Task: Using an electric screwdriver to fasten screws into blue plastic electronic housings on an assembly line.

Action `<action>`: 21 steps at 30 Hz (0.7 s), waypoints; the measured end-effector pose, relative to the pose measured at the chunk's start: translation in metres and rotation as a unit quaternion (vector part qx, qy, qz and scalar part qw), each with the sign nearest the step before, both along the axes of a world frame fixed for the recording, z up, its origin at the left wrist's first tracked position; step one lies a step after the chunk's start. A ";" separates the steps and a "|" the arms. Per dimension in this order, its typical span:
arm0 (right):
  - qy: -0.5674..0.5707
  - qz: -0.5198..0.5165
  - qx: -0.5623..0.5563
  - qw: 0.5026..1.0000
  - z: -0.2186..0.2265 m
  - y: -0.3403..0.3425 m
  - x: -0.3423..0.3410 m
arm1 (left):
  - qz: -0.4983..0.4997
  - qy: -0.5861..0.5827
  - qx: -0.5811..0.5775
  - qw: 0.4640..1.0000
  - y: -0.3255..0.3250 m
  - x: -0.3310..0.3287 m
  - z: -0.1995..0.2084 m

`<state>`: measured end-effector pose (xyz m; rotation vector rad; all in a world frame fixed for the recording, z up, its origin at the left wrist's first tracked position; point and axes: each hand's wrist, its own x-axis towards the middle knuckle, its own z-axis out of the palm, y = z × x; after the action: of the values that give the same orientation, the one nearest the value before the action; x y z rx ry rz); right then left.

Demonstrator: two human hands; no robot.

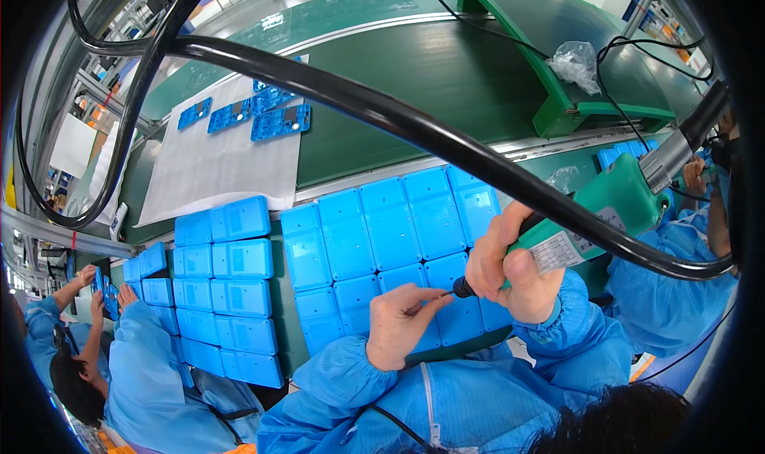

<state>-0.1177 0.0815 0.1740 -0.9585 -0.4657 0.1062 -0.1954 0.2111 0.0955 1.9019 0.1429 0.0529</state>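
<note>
My right hand [514, 275] wraps round a green electric screwdriver [598, 203], which lies tilted with its black nose [463, 287] toward the left. At that nose, the thumb and fingers of my left hand [402, 320] are pinched together at the end of the thin bit. Whatever small thing they may hold there is too small to make out. Beneath and beyond both hands, blue plastic housings [388, 223] lie side by side in rows on the green bench. A thick black cable [382, 111] crosses in front of the view and hides part of the screwdriver.
More blue housings [243, 259] stand in a block to the left. Several blue parts with dark inserts [280, 122] lie on a white sheet [231, 171]. Behind is a green conveyor [414, 87] with a clear plastic bag [575, 65]. Co-workers in blue sit left [151, 366] and right [665, 275].
</note>
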 end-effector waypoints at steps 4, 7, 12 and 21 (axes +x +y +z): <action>0.030 -0.009 0.044 0.999 0.000 0.002 0.000 | -0.004 0.001 0.020 1.000 0.000 0.003 0.001; -0.018 0.000 -0.101 0.995 -0.006 -0.006 0.003 | -0.009 0.014 0.017 1.000 0.000 0.003 -0.004; 0.001 -0.014 -0.077 0.997 -0.006 -0.003 0.001 | -0.041 -0.034 -0.029 0.998 0.001 0.005 -0.012; -0.023 -0.036 -0.122 0.992 -0.013 -0.008 0.006 | -0.084 0.059 -0.101 0.989 0.005 0.015 -0.006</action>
<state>-0.1117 0.0734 0.1611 -1.2197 -0.4669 0.0772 -0.1801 0.2161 0.0896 1.7075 0.0642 -0.1832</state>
